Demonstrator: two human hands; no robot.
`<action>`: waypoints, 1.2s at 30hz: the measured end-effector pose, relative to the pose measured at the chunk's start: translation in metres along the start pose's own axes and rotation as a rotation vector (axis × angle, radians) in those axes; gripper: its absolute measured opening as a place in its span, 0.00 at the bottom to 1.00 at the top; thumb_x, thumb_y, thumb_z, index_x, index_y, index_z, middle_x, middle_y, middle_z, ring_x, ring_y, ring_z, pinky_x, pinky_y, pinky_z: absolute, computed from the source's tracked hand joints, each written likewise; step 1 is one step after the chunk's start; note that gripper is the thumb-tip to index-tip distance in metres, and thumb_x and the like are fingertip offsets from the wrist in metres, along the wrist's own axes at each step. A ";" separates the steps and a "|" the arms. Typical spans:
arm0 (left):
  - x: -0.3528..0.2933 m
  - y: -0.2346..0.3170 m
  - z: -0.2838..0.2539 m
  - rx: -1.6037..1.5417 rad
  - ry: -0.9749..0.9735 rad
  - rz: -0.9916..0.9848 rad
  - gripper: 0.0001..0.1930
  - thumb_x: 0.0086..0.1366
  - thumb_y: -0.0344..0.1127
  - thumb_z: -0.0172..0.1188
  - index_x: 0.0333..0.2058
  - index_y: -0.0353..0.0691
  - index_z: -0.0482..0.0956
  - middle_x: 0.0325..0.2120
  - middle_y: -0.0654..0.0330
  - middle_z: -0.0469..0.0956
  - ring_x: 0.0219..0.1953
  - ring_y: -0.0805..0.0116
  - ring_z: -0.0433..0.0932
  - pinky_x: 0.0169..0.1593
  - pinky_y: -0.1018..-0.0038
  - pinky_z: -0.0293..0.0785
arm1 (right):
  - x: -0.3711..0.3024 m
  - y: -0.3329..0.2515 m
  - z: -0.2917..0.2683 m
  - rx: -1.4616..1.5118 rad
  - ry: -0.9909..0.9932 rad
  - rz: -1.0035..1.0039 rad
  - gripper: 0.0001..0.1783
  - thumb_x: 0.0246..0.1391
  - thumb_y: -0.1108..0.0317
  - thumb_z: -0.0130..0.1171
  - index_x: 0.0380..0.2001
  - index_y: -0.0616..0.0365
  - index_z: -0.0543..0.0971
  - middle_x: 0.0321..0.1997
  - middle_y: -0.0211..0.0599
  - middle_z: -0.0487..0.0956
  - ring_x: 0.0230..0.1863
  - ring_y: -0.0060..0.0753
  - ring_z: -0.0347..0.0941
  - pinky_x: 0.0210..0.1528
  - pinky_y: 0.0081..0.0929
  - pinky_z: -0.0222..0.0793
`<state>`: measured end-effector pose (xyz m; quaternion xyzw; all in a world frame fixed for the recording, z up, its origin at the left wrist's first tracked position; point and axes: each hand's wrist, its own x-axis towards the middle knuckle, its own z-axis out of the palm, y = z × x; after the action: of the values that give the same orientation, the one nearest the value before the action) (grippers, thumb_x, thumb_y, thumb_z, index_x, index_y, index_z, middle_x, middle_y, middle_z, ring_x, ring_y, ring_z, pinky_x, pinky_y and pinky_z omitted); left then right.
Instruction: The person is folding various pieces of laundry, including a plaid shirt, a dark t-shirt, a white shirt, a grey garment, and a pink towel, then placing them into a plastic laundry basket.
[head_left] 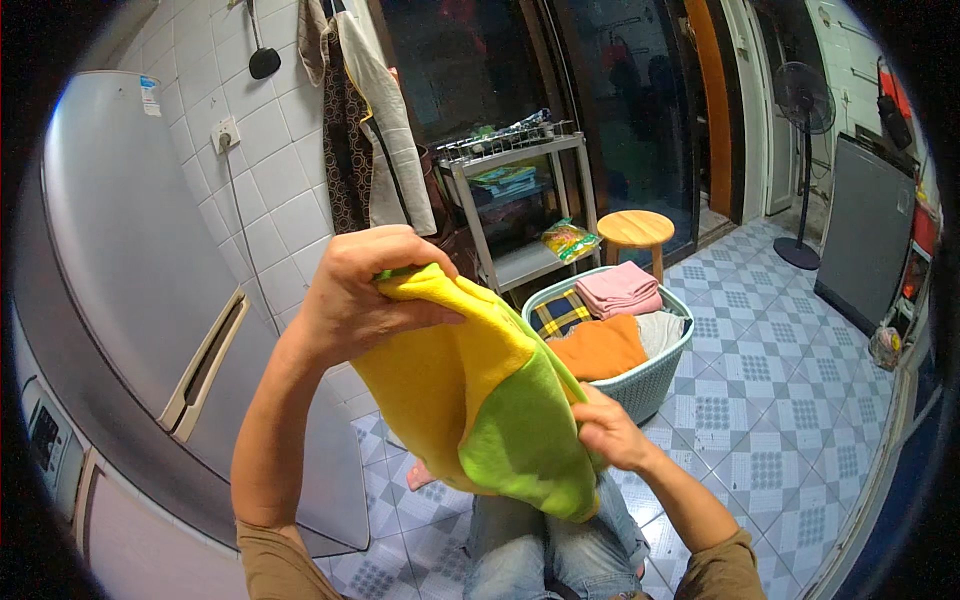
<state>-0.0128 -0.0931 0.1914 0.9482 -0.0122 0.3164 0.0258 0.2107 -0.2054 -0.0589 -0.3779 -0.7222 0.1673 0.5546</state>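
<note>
Soft yellow-and-green cloth [480, 390] held up between my two hands, over my knees and in front of the basket [650, 385].

My left hand [365, 290] is closed over the top edge, pinching a bunched fold; my right hand [605, 430] grips the lower side, fingers tucked into the green part. It looks light and limp — fleece-like, it droops and folds wherever unsupported — so I judge edges and corners the best hold, not the middle. Not fragile, hardly slippery. Folded clothes [620, 290] fill the basket beyond.

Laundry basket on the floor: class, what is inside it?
The laundry basket holds folded pink, orange, checked and pale cloths; anything underneath is covered.
</note>
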 end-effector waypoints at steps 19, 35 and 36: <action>-0.011 -0.052 0.020 0.512 0.179 0.049 0.21 0.47 0.41 0.67 0.39 0.42 0.73 0.27 0.58 0.73 0.27 0.59 0.76 0.30 0.69 0.73 | 0.016 0.066 -0.158 -0.964 0.450 -0.061 0.15 0.28 0.79 0.58 0.27 0.60 0.72 0.30 0.41 0.72 0.35 0.48 0.69 0.37 0.38 0.66; -0.264 0.125 0.248 -0.118 -0.649 -0.119 0.24 0.50 0.33 0.54 0.49 0.34 0.70 0.17 0.63 0.69 0.19 0.66 0.74 0.20 0.71 0.69 | -0.216 0.023 -0.077 -1.178 0.283 0.468 0.11 0.30 0.75 0.62 0.22 0.57 0.71 0.32 0.36 0.72 0.34 0.43 0.68 0.37 0.33 0.61; -0.260 0.122 0.247 -0.275 -0.817 -0.169 0.25 0.52 0.35 0.55 0.51 0.34 0.68 0.20 0.59 0.71 0.22 0.59 0.75 0.24 0.66 0.70 | -0.223 0.022 -0.074 -1.180 0.271 0.476 0.11 0.30 0.75 0.62 0.22 0.57 0.71 0.32 0.36 0.72 0.34 0.43 0.68 0.37 0.33 0.61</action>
<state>-0.0772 -0.2272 -0.1574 0.9809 0.0140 -0.0923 0.1706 0.3090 -0.3665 -0.1998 -0.7866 -0.5128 -0.1882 0.2879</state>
